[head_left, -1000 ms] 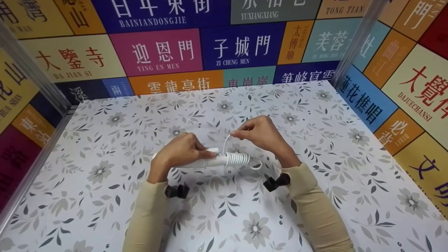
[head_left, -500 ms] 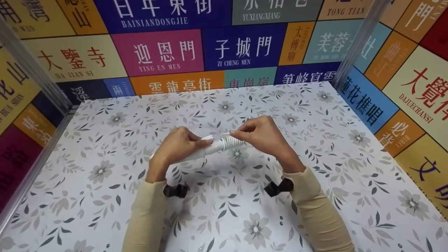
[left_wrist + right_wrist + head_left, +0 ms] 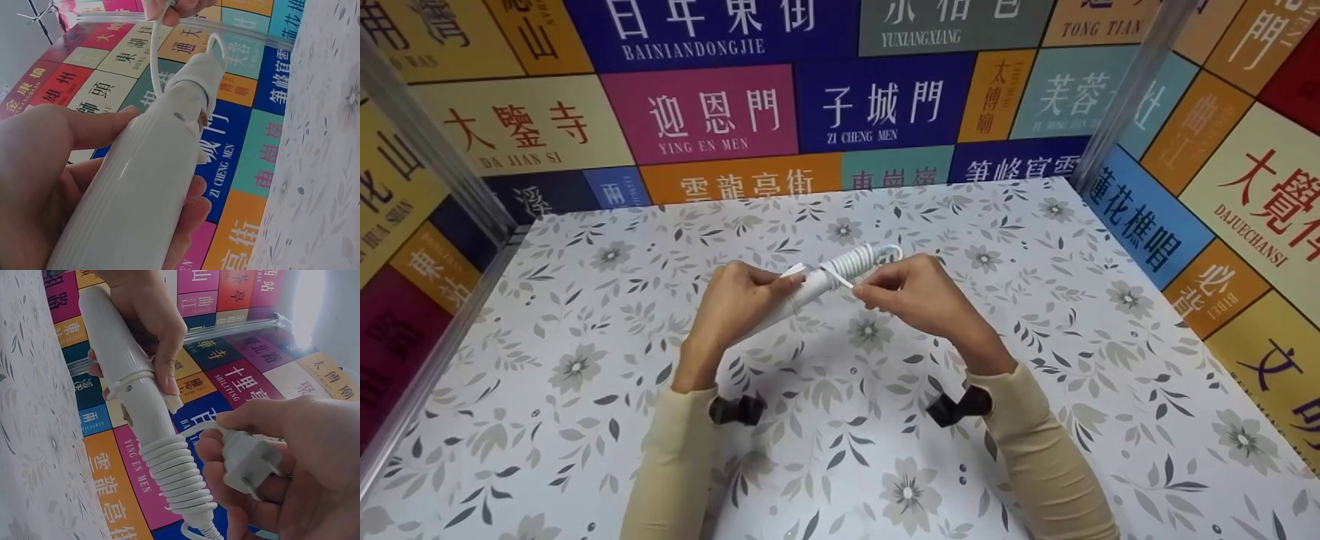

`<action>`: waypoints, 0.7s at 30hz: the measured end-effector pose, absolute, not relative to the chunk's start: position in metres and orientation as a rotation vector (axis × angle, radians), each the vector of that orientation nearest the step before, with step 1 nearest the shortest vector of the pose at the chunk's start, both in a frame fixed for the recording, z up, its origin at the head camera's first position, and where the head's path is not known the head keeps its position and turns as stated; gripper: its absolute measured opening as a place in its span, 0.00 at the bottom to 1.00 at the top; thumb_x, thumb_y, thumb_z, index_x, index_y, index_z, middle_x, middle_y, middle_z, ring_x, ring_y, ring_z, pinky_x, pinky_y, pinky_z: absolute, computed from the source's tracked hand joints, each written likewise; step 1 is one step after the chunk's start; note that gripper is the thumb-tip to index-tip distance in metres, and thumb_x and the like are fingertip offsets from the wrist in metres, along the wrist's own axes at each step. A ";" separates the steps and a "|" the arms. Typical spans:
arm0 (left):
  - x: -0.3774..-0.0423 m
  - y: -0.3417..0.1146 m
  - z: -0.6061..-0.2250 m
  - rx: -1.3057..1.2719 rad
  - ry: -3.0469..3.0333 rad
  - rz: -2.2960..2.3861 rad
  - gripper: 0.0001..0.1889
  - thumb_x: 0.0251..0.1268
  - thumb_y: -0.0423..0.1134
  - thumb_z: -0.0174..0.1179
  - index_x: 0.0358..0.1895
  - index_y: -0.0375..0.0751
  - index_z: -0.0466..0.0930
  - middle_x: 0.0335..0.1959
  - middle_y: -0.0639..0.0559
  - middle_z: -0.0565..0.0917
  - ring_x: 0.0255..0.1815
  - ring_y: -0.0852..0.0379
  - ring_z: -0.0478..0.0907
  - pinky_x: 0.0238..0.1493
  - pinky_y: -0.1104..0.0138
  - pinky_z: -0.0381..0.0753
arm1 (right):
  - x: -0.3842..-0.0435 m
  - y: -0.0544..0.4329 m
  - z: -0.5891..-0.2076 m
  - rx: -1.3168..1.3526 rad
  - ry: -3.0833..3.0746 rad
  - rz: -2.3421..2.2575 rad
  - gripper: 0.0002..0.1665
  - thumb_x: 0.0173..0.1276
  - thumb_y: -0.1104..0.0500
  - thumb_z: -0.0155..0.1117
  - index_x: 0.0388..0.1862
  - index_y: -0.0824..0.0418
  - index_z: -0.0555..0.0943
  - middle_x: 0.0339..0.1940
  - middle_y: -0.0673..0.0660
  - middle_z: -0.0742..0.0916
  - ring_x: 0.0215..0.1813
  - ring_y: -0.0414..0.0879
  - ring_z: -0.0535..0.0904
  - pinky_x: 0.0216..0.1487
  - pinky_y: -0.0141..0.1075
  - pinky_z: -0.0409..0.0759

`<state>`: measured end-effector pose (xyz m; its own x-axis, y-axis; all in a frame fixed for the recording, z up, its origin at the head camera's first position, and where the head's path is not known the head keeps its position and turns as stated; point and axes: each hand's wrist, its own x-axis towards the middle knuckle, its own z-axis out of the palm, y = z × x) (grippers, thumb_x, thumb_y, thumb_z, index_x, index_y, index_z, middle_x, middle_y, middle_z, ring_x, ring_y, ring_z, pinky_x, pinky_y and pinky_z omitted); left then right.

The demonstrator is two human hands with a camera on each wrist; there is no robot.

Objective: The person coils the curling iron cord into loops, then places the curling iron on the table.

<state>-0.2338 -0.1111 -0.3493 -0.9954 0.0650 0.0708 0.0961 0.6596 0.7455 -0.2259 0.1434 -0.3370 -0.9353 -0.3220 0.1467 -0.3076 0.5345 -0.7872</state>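
A white handheld electric appliance [image 3: 810,292], with a long ribbed body like a hair straightener's, slants up and away above the table. My left hand [image 3: 739,296] grips its body, thumb by a small white tab [image 3: 175,404]. Several turns of white power cord [image 3: 171,472] are wound tightly round the narrower end. Beyond these turns, the cord makes a loose loop [image 3: 896,251] at the tip. In my right hand [image 3: 919,292], thumb and fingers pinch the cord just behind a two-pin plug [image 3: 247,464], which lies against the curled fingers. A short stretch of cord [image 3: 154,56] runs from there to the winding.
Below the hands spreads a table with a white floral cover [image 3: 847,450]. Panels with coloured lettered tiles [image 3: 697,112] stand behind it and at both sides, joined by clear corner strips [image 3: 1132,90]. A black wrist mount [image 3: 739,409] sits under each wrist.
The appliance's wound end has swung up and away from me, from level to slanted. The right hand stays nearly in place; its cord stretch now comes from the near side of the winding.
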 end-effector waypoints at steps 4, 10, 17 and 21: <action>-0.232 -0.110 -0.347 -0.103 -2.774 -1.360 0.19 0.62 0.57 0.67 0.39 0.45 0.92 0.31 0.47 0.89 0.28 0.53 0.78 0.30 0.64 0.75 | -0.226 0.144 -0.336 -0.562 2.666 -1.360 0.09 0.68 0.52 0.69 0.39 0.54 0.91 0.32 0.55 0.90 0.26 0.41 0.77 0.31 0.32 0.75; -0.231 -0.113 -0.343 -0.098 -2.728 -1.467 0.18 0.63 0.56 0.67 0.40 0.44 0.92 0.34 0.46 0.89 0.31 0.52 0.80 0.34 0.63 0.78 | -0.231 0.147 -0.340 -0.682 2.561 -1.323 0.12 0.71 0.52 0.66 0.44 0.57 0.90 0.38 0.56 0.91 0.32 0.45 0.81 0.34 0.33 0.77; -0.230 -0.116 -0.339 -0.100 -2.720 -1.544 0.17 0.64 0.55 0.66 0.43 0.46 0.91 0.37 0.45 0.89 0.33 0.51 0.82 0.36 0.62 0.79 | -0.240 0.152 -0.351 -0.812 2.397 -1.330 0.15 0.71 0.55 0.66 0.53 0.61 0.86 0.50 0.59 0.89 0.44 0.43 0.83 0.47 0.36 0.82; -0.228 -0.116 -0.336 -0.172 -2.709 -1.544 0.15 0.64 0.52 0.67 0.42 0.46 0.91 0.36 0.45 0.89 0.32 0.51 0.81 0.35 0.62 0.79 | -0.248 0.156 -0.360 -0.881 2.316 -1.325 0.16 0.72 0.57 0.65 0.54 0.63 0.85 0.52 0.61 0.89 0.45 0.39 0.83 0.49 0.37 0.82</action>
<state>-0.2276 -0.1160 -0.3365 -0.9937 0.0867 0.0706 0.1049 0.5050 0.8567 -0.2480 0.1559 -0.3595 -0.7541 -0.6565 0.0196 -0.3494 0.3757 -0.8583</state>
